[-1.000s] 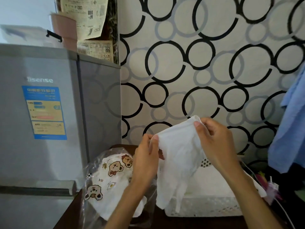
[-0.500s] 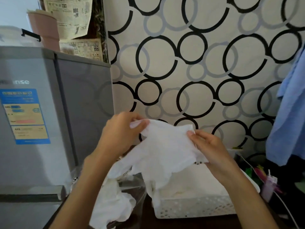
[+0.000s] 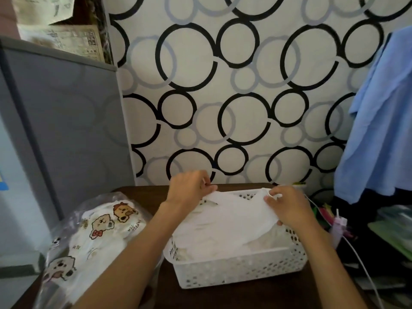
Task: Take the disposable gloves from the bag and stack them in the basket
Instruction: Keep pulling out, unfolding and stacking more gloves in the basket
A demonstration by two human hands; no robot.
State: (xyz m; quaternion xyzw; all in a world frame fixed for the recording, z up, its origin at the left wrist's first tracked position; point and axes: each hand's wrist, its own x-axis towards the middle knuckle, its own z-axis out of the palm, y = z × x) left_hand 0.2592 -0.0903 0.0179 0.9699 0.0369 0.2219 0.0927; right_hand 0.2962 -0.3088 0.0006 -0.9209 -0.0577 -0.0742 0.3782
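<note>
Both hands, left hand and right hand, pinch the glove over the basket (flimsy, it may bunch if dropped unevenly).

One head-worn wide-angle cam only, aimed fwd and down from close range at the basket on the table, patterned wall behind.

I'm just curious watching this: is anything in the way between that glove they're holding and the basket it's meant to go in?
Nothing visible blocks it. The left hand and right hand pinch the glove directly over the open white basket. Below it lie only other white gloves already in the basket, where this one gets stacked.
</note>
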